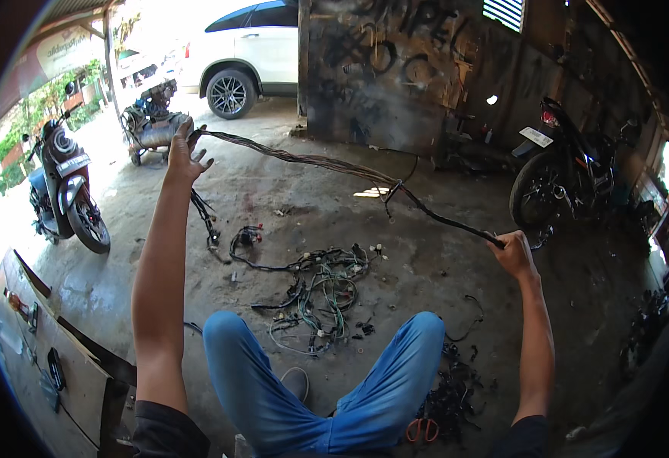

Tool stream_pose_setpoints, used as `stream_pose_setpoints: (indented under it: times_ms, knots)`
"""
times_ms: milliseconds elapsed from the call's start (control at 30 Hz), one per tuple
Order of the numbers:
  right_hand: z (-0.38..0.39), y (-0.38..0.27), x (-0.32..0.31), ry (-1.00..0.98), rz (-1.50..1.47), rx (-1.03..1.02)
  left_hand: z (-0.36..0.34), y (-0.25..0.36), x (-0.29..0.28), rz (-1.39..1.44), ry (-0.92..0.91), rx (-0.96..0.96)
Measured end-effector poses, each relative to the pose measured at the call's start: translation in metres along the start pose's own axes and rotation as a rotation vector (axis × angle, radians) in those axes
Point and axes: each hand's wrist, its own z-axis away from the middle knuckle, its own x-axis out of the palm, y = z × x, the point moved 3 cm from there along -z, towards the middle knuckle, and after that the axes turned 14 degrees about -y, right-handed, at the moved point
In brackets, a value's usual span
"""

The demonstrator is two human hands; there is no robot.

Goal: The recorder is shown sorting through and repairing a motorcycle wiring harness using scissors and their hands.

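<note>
A long wiring harness [304, 158] of dark and brown wires is stretched in the air between my two hands. At its right end my right hand [514, 253] is closed in a fist around the black-sheathed part. My left hand [185, 153] is raised higher and holds the other end near the fingertips, with the thumb sticking out; its exact grip is partly hidden. From below the left hand a dark tail of wires [204, 214] hangs down. Toward the middle, a tie or knot [393, 187] binds the harness, with a short loose strand below.
A tangled heap of wires and connectors [327, 286] lies on the concrete floor before my knees. Black scraps [456, 385] and orange-handled scissors [423, 430] lie by my right leg. A scooter [66, 179], a compressor [151, 130], a white car [265, 49] and a motorcycle [559, 168] stand around.
</note>
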Motion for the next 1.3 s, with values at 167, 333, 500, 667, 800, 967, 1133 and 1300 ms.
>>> stream_pose_setpoints:
  times_ms: [167,333,500,667,800,967,1133,1300]
  knots:
    - [0.003,-0.001,0.002,0.08,0.012,-0.009,-0.007,-0.059,-0.012,0.141,0.052,0.088]
    - [0.003,0.002,0.01,0.044,0.11,-0.014,-0.066,-0.121,-0.074,0.69,0.04,0.066]
    - [0.016,0.019,0.018,0.031,0.229,-0.042,-0.075,-0.18,-0.103,1.085,0.18,-0.066]
    - [0.015,0.012,0.014,0.079,0.35,-0.144,-0.062,-0.227,-0.142,1.071,0.254,-0.019]
    - [0.014,0.017,0.013,0.089,0.378,-0.126,-0.035,-0.249,-0.148,0.857,0.483,-0.002]
    - [0.022,0.03,0.016,-0.017,0.241,0.203,-0.004,-0.233,-0.124,0.95,0.312,-0.001]
    - [0.028,0.048,0.03,-0.001,0.076,0.301,0.019,-0.213,-0.083,0.897,0.171,-0.017]
    - [0.027,0.044,0.034,-0.086,-0.029,0.323,0.016,-0.199,-0.113,0.887,0.015,-0.018]
